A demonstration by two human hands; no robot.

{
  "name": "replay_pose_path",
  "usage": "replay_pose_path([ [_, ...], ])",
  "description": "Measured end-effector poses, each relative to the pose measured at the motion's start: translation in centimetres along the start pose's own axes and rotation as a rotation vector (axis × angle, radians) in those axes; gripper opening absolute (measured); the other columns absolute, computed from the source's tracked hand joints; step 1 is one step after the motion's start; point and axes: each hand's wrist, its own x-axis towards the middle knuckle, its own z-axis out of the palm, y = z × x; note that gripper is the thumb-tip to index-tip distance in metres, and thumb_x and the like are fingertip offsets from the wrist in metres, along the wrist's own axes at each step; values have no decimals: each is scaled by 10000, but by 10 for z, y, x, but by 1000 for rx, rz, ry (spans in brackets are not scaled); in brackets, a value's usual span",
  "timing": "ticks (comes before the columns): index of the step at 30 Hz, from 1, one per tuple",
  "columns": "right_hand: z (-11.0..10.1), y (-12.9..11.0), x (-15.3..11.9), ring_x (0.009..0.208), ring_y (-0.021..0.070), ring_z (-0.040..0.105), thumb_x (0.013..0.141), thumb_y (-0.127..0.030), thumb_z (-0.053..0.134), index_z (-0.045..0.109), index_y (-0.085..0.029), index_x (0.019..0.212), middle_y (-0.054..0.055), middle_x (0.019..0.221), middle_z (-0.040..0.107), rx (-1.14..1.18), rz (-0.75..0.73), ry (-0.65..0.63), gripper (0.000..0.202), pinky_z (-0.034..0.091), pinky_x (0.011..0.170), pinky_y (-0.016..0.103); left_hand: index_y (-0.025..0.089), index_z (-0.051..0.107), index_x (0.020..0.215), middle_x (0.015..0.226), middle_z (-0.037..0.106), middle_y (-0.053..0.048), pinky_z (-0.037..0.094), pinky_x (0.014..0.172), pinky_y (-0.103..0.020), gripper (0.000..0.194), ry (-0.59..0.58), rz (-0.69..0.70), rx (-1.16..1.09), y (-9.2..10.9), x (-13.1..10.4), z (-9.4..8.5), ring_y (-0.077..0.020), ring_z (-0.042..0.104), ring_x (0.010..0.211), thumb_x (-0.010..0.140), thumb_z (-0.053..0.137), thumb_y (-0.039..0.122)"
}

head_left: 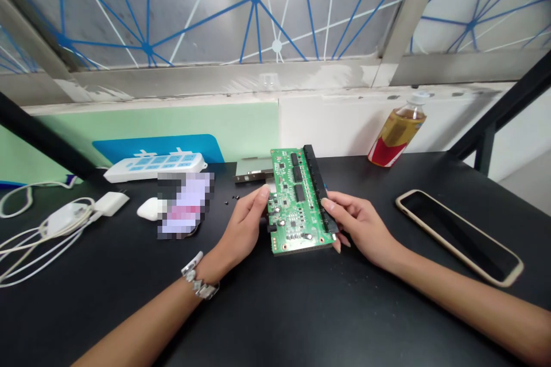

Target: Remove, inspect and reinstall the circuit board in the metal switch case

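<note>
Between my two hands is a green circuit board [290,212], with black chips, small capacitors and a long black connector strip [317,183] along its right side. My left hand [246,221] grips the board's left edge, thumb on top, and a silver watch is on that wrist. My right hand [357,221] is closed on the right edge, its thumb on the black strip and some fingers hidden beneath. Behind the board lies a flat metal casing [253,167], partly covered by it. A few tiny black screws [232,199] rest left of the board.
A white power strip [157,167] lies at the back left, near a charger with cables [64,219], a white earbud case [150,209] and a blurred-out item [185,206]. At right are a phone [460,238] and a drink bottle [398,132] by the wall.
</note>
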Motion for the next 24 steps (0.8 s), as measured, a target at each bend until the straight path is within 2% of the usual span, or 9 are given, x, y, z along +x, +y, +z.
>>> replay_pose_path([
  [5,-4,5,1,350,68,463,961,-588,624,600,-176,827,-48,469,560,5,-33,-45,433,325,366,166,194,494,706,682,419,22,367,583,-262,448,-4,13,-86,-1,-1,3,-123,378,620,1001,544,528],
  [9,-8,8,1,354,63,434,988,-578,586,579,-180,795,-58,481,524,18,-34,-49,443,320,373,173,197,514,700,657,459,20,410,541,-256,469,-15,-3,-120,0,-2,4,-121,448,586,983,559,568],
  [14,-8,5,-2,366,75,427,987,-584,576,557,-184,762,-48,498,520,38,-50,-53,459,306,389,200,210,518,666,580,509,24,405,498,-258,493,-12,-6,-106,0,-3,5,-115,469,506,992,544,579],
  [18,-7,3,-3,386,97,431,1013,-579,521,575,-187,738,-39,473,513,53,-71,-68,482,325,424,228,213,526,654,562,538,20,419,499,-269,514,-6,-20,-118,-1,-3,5,-123,505,496,985,540,605],
  [24,-11,9,-2,433,112,477,1058,-596,362,685,-142,748,31,549,607,48,-72,-133,637,320,469,263,205,556,629,540,570,7,429,524,-271,563,-29,-35,-117,-3,-2,4,-126,525,496,1000,508,625],
])
